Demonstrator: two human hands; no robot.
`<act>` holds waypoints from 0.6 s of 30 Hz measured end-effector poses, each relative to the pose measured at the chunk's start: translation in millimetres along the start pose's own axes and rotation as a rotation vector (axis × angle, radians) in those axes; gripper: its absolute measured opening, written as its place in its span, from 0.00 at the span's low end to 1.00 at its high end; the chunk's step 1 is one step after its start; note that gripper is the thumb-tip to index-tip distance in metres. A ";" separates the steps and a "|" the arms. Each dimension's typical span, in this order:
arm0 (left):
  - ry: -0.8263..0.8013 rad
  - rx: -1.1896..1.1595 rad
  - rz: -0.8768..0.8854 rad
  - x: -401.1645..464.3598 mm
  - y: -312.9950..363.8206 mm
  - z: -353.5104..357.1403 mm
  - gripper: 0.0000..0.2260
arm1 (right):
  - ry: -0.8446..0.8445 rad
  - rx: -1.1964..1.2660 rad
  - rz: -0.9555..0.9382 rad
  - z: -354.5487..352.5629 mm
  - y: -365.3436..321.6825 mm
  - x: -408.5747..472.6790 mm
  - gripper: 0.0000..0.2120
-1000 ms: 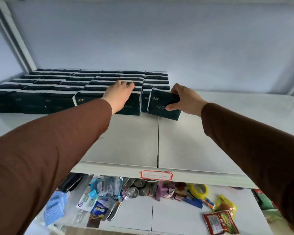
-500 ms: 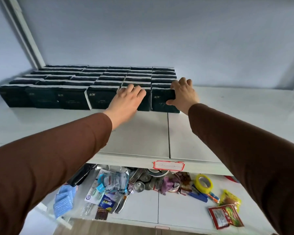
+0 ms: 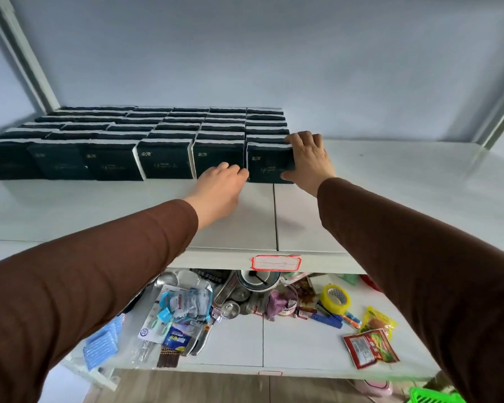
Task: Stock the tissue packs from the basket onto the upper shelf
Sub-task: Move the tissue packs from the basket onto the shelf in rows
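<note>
Upper left to centre of frame: dark tissue packs (image 3: 114, 158) stand in tight rows on the white upper shelf (image 3: 390, 181), front row along the left half, more rows behind up to the wall. Left-centre: left hand (image 3: 220, 186) in a brown sleeve rests low against the front of a front-row pack, knuckles forward, fingers bent toward the pack face; fingertips are hidden, cannot tell if they pinch anything. Just right of it: rightmost front pack (image 3: 266, 164) sits in line with the row, touching its neighbour. Right hand (image 3: 309, 158) clasps this pack's right end, fingers spread narrow over the top edge, thumb low on the front face. Right half of the upper shelf is bare white board. Centre bottom edge of that shelf: red-bordered label (image 3: 275, 263). Below, lower shelf (image 3: 303, 350) holds mixed goods: blue pads at left, sachets, metal cups, yellow tape roll (image 3: 335, 298), red snack packet (image 3: 370, 347) at right. Lower right corner: green basket (image 3: 431, 398), only a corner shows
</note>
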State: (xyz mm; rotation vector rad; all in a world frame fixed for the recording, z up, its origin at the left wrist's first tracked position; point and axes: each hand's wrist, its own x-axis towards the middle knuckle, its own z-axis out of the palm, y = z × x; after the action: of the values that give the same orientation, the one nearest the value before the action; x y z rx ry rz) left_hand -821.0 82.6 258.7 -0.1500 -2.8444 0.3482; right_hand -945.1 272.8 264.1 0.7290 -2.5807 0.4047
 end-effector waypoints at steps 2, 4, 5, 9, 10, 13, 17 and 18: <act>-0.026 -0.022 0.013 -1.0 12.3 -9.2 0.15 | 0.001 0.026 0.031 -10.0 9.7 -15.8 0.34; -0.031 -0.063 0.042 -3.9 28.3 -18.2 0.16 | -0.039 0.082 0.070 -22.2 19.2 -36.7 0.30; -0.023 -0.095 0.059 -6.2 38.2 -21.9 0.17 | -0.072 0.111 0.080 -28.8 24.3 -49.6 0.28; 0.031 -0.193 0.131 -8.3 89.1 -37.7 0.20 | -0.144 0.162 0.098 -59.9 52.9 -111.3 0.25; 0.044 -0.216 0.153 -7.4 104.6 -42.1 0.20 | -0.144 0.162 0.106 -69.0 62.4 -128.2 0.25; 0.071 -0.287 0.224 -6.4 162.9 -53.0 0.20 | -0.135 0.135 0.132 -96.5 96.8 -184.6 0.23; 0.083 -0.408 0.343 -9.3 266.7 -58.9 0.17 | -0.128 0.094 0.196 -131.8 157.3 -268.3 0.22; 0.086 -0.431 0.376 -11.5 295.8 -58.5 0.17 | -0.135 0.091 0.222 -138.6 175.7 -290.9 0.22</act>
State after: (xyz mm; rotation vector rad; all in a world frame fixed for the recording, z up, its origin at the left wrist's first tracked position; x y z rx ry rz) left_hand -773.2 379.7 236.4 -0.7689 -2.7512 -0.2044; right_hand -773.2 593.8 218.7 0.5158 -2.7978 0.5626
